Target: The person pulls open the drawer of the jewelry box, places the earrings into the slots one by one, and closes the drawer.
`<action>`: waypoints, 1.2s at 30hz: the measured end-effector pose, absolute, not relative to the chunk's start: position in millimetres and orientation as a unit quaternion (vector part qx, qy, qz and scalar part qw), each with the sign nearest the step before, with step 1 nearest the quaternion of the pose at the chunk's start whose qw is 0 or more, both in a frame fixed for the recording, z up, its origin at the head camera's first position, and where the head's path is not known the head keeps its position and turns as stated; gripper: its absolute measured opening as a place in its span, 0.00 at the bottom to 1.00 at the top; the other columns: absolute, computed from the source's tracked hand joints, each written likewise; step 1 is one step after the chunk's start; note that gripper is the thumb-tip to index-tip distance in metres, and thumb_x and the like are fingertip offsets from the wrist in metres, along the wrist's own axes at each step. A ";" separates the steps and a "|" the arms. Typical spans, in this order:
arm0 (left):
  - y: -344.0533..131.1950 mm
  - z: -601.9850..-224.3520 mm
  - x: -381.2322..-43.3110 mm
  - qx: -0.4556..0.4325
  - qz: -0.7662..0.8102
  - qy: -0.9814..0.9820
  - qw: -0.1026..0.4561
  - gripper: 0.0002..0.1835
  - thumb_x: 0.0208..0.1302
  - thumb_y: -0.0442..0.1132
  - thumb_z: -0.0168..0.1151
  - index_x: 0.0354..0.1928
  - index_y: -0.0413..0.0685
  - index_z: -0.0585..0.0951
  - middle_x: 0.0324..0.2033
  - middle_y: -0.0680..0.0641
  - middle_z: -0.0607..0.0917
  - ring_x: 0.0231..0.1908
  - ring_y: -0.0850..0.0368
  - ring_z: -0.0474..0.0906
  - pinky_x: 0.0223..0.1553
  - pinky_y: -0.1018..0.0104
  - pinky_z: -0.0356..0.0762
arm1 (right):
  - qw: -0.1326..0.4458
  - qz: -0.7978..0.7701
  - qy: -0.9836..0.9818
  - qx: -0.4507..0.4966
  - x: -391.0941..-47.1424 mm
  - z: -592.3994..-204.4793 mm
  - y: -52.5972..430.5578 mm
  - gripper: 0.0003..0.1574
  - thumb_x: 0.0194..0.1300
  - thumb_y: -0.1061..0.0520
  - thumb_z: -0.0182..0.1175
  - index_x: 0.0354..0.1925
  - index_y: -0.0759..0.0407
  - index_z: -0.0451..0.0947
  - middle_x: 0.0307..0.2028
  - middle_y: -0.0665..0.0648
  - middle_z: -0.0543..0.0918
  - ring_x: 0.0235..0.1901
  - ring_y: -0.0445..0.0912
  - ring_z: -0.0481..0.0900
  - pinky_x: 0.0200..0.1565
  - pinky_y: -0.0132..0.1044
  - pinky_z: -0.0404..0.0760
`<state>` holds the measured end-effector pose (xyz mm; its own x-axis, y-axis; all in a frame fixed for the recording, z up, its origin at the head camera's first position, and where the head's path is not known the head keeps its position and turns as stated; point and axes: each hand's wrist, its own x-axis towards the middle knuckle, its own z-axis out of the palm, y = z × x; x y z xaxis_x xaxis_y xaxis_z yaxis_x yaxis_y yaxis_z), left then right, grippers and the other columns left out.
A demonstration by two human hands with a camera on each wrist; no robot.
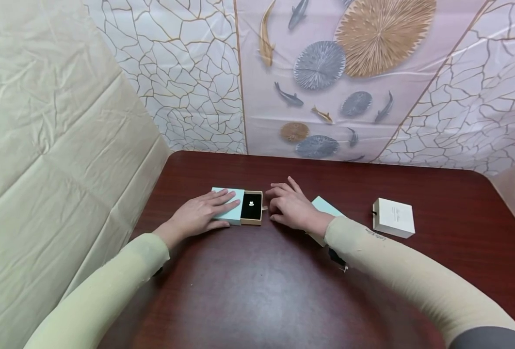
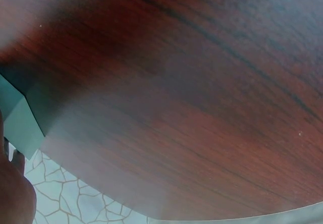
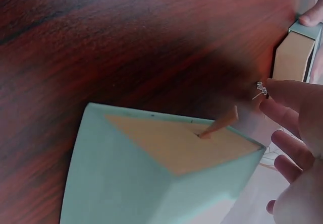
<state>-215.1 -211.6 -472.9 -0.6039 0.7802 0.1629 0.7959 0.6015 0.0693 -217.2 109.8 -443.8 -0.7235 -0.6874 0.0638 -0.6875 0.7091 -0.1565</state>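
Note:
My left hand [image 1: 198,213] rests on the light-blue sleeve of a small jewellery box [image 1: 235,217], its fingers spread over the top and its thumb along the near side. The box's drawer is pulled partway out to the right, showing a black insert [image 1: 250,213] with a small white ornament [image 1: 251,204] on it. To the right of the drawer's tab hovers my right hand [image 1: 294,208]. In the right wrist view, its thumb and forefinger pinch a small sparkling stud earring [image 3: 260,89] with a thin post.
A second light-blue box [image 3: 121,168] with a tan drawer and pull tab stands under the right forearm, partly hidden in the head view. Farther right is a white box [image 1: 394,217] with a dark tab. The dark wooden table [image 1: 257,281] meets patterned cloth at its far edge.

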 end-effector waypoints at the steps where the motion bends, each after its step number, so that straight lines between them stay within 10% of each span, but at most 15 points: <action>1: -211.7 -473.2 -214.9 -0.442 -0.067 -0.893 0.059 0.37 0.74 0.56 0.68 0.80 0.54 0.72 0.77 0.44 0.72 0.78 0.46 0.67 0.76 0.48 0.67 | -0.001 0.085 -0.924 0.372 -217.0 -444.1 109.1 0.10 0.64 0.55 0.77 0.28 0.48 0.85 0.66 0.60 0.82 0.76 0.61 0.68 0.78 0.71 0.50; 36: -211.1 -471.8 -213.7 -0.440 -0.069 -0.893 0.060 0.36 0.74 0.54 0.69 0.79 0.53 0.73 0.77 0.43 0.72 0.77 0.45 0.68 0.76 0.48 0.68 | 0.032 0.072 -0.920 0.384 -219.2 -451.5 112.8 0.14 0.61 0.60 0.78 0.24 0.50 0.83 0.62 0.58 0.85 0.74 0.60 0.71 0.78 0.69 0.53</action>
<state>-213.7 -211.1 -471.8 -0.6055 0.7777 0.1690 0.7945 0.6031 0.0710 -219.2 112.8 -451.5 -0.7036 -0.7015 0.1135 -0.7106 0.6953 -0.1075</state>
